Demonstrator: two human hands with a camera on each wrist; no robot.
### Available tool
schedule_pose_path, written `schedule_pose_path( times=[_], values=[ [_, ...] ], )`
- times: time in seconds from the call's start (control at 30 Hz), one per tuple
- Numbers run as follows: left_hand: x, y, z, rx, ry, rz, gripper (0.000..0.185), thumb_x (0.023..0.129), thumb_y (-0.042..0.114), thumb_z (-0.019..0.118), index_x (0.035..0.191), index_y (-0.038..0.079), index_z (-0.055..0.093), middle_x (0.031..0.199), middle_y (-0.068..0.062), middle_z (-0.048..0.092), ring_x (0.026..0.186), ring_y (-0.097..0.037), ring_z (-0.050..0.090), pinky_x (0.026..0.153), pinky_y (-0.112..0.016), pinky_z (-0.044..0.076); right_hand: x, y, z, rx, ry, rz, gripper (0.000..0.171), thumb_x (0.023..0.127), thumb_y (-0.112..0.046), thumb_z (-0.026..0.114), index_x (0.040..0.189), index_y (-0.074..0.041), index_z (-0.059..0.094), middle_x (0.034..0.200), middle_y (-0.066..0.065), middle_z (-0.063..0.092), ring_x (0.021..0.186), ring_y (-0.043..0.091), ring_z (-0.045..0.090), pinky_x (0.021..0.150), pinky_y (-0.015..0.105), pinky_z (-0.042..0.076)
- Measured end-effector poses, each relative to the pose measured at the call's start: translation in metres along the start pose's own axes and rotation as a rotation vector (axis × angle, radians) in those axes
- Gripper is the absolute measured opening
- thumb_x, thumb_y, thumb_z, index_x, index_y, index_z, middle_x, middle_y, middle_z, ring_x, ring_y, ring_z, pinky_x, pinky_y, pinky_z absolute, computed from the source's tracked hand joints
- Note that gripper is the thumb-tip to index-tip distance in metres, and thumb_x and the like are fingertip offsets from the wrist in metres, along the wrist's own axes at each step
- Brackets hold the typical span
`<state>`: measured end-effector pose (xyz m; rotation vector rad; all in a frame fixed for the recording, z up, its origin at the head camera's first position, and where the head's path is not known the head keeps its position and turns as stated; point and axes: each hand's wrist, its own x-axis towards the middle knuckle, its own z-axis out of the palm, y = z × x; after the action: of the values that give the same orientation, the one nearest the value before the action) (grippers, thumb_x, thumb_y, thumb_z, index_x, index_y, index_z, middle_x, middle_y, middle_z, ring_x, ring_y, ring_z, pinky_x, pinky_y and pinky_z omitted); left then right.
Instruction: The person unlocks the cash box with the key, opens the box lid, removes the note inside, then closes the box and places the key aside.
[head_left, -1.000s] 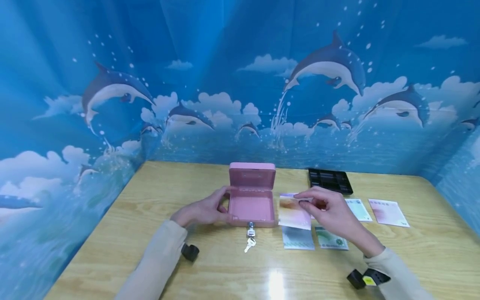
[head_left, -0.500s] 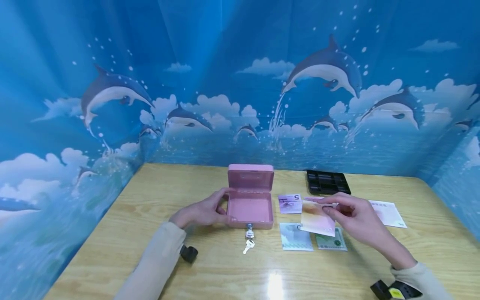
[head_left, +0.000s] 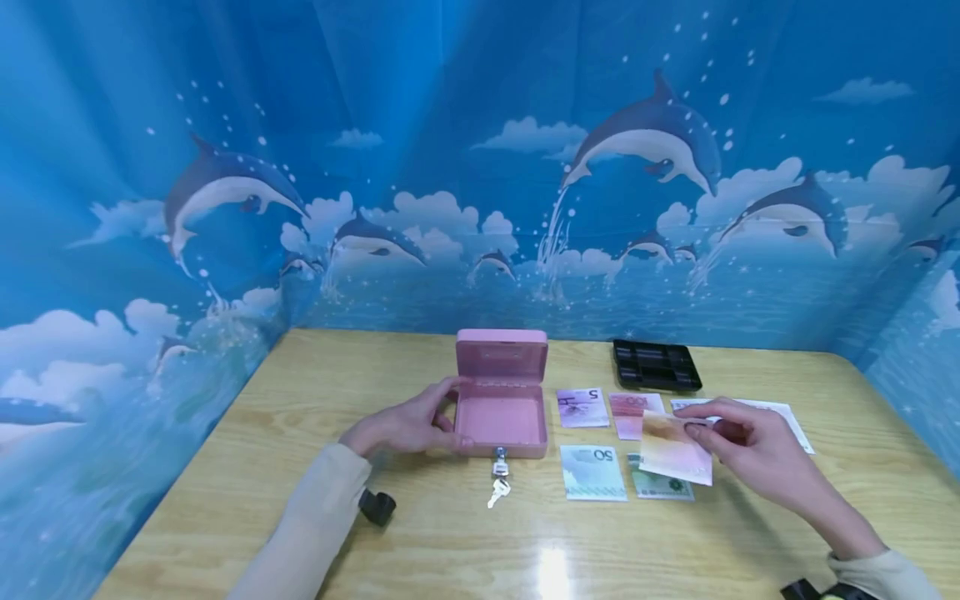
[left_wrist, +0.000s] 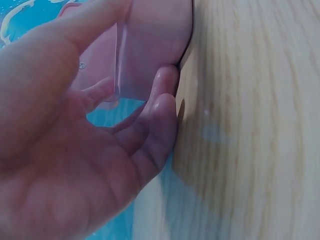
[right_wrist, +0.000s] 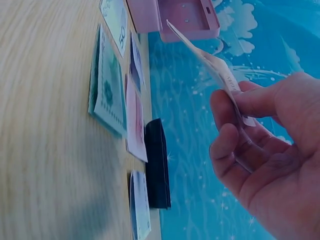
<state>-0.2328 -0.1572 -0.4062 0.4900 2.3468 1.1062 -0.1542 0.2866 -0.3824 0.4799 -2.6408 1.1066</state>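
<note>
A pink cash box (head_left: 501,414) stands with its lid raised and nothing inside it. My left hand (head_left: 408,423) holds the box's left side, thumb at the front corner and fingers toward the back. Keys (head_left: 499,492) hang from the lock at its front. In my right hand (head_left: 757,450), a yellow-and-pink banknote (head_left: 675,450) is pinched between thumb and fingers, raised above the table. Below it lies a green banknote (head_left: 660,487), partly covered. A purple banknote marked 5 (head_left: 582,408), a red one (head_left: 633,406) and a pale one marked 50 (head_left: 592,475) lie nearby.
At the back right sits a black compartment tray (head_left: 656,365). Further pale notes (head_left: 797,427) lie partly behind my right hand. A dolphin-print curtain (head_left: 450,167) borders the wooden table (head_left: 420,542) at the back and sides.
My right hand has carried the pinched banknote rightward, away from the box, uncovering the purple, red and 50 notes. The left hand stays on the box.
</note>
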Motion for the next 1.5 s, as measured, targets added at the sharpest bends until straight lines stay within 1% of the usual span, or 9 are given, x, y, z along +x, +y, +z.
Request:
schedule_pose_path(
  times=[0.17, 0.4, 0.57, 0.7, 0.83, 0.9, 1.13, 1.33, 1.5],
  values=[
    [-0.001, 0.001, 0.0, 0.056, 0.014, 0.01, 0.105, 0.082, 0.04, 0.086, 0.162, 0.026, 0.021, 0.153, -0.012, 0.04, 0.104, -0.016, 0.06, 0.091, -0.034, 0.053, -0.002, 0.004, -0.005, -0.016, -0.006, 0.005, 0.024, 0.093, 0.001, 0.07, 0.11, -0.015, 0.077, 0.091, -0.011, 0.072, 0.05, 0.005, 0.042, 0.042, 0.025, 0.037],
    [-0.002, 0.004, 0.002, 0.074, 0.025, 0.024, 0.103, 0.082, 0.039, 0.086, 0.162, 0.026, 0.023, 0.151, -0.012, 0.041, 0.101, -0.015, 0.061, 0.092, -0.034, 0.054, -0.007, 0.012, -0.016, -0.08, -0.014, 0.027, 0.024, 0.094, 0.0, 0.07, 0.109, -0.017, 0.077, 0.077, -0.01, 0.063, 0.051, 0.008, 0.04, 0.044, 0.026, 0.034],
    [-0.002, 0.005, 0.001, 0.077, 0.022, 0.04, 0.102, 0.083, 0.038, 0.086, 0.162, 0.026, 0.023, 0.15, -0.011, 0.042, 0.1, -0.016, 0.061, 0.092, -0.034, 0.053, -0.008, 0.02, -0.021, -0.108, -0.015, 0.046, 0.023, 0.095, 0.0, 0.069, 0.109, -0.017, 0.077, 0.083, -0.011, 0.064, 0.053, 0.008, 0.041, 0.045, 0.026, 0.033],
    [-0.002, 0.005, 0.0, 0.089, 0.015, 0.044, 0.102, 0.084, 0.037, 0.085, 0.163, 0.025, 0.021, 0.15, -0.011, 0.042, 0.099, -0.016, 0.061, 0.091, -0.033, 0.052, -0.01, 0.027, -0.027, -0.118, -0.001, 0.049, 0.022, 0.095, 0.0, 0.068, 0.109, -0.016, 0.076, 0.094, -0.023, 0.064, 0.055, 0.008, 0.043, 0.046, 0.026, 0.034],
    [-0.002, 0.004, -0.001, 0.103, 0.006, 0.034, 0.101, 0.086, 0.04, 0.083, 0.164, 0.025, 0.02, 0.149, -0.01, 0.042, 0.1, -0.015, 0.059, 0.091, -0.033, 0.052, -0.012, 0.036, -0.033, -0.105, -0.011, 0.045, 0.021, 0.096, -0.001, 0.068, 0.109, -0.014, 0.076, 0.106, -0.04, 0.056, 0.056, 0.007, 0.046, 0.046, 0.026, 0.036],
    [-0.002, 0.005, -0.001, 0.102, 0.001, 0.036, 0.101, 0.087, 0.04, 0.082, 0.164, 0.025, 0.019, 0.15, -0.01, 0.041, 0.101, -0.015, 0.058, 0.091, -0.033, 0.051, -0.013, 0.041, -0.035, -0.098, -0.024, 0.046, 0.021, 0.096, 0.0, 0.067, 0.109, -0.013, 0.076, 0.108, -0.043, 0.053, 0.057, 0.007, 0.048, 0.046, 0.025, 0.038],
    [-0.002, 0.004, -0.001, 0.092, -0.01, 0.035, 0.1, 0.087, 0.038, 0.082, 0.164, 0.026, 0.018, 0.15, -0.008, 0.042, 0.103, -0.016, 0.057, 0.092, -0.034, 0.05, -0.018, 0.053, -0.038, -0.098, -0.099, 0.059, 0.02, 0.094, 0.002, 0.068, 0.109, -0.009, 0.075, 0.095, -0.027, 0.065, 0.059, 0.006, 0.048, 0.047, 0.025, 0.038],
    [0.0, 0.004, -0.001, 0.069, -0.002, 0.042, 0.099, 0.085, 0.034, 0.084, 0.162, 0.026, 0.021, 0.153, -0.011, 0.043, 0.102, -0.016, 0.061, 0.092, -0.034, 0.053, -0.021, 0.061, -0.038, -0.106, -0.138, 0.061, 0.02, 0.092, 0.005, 0.069, 0.106, -0.007, 0.076, 0.101, -0.036, 0.06, 0.06, 0.006, 0.048, 0.049, 0.024, 0.038],
    [0.001, 0.004, 0.0, 0.039, -0.006, 0.049, 0.099, 0.085, 0.032, 0.085, 0.161, 0.022, 0.023, 0.153, -0.015, 0.042, 0.103, -0.017, 0.063, 0.088, -0.031, 0.056, -0.022, 0.067, -0.038, -0.113, -0.156, 0.047, 0.021, 0.089, 0.006, 0.071, 0.102, -0.009, 0.077, 0.101, -0.036, 0.061, 0.062, 0.004, 0.049, 0.052, 0.023, 0.04]
  ],
)
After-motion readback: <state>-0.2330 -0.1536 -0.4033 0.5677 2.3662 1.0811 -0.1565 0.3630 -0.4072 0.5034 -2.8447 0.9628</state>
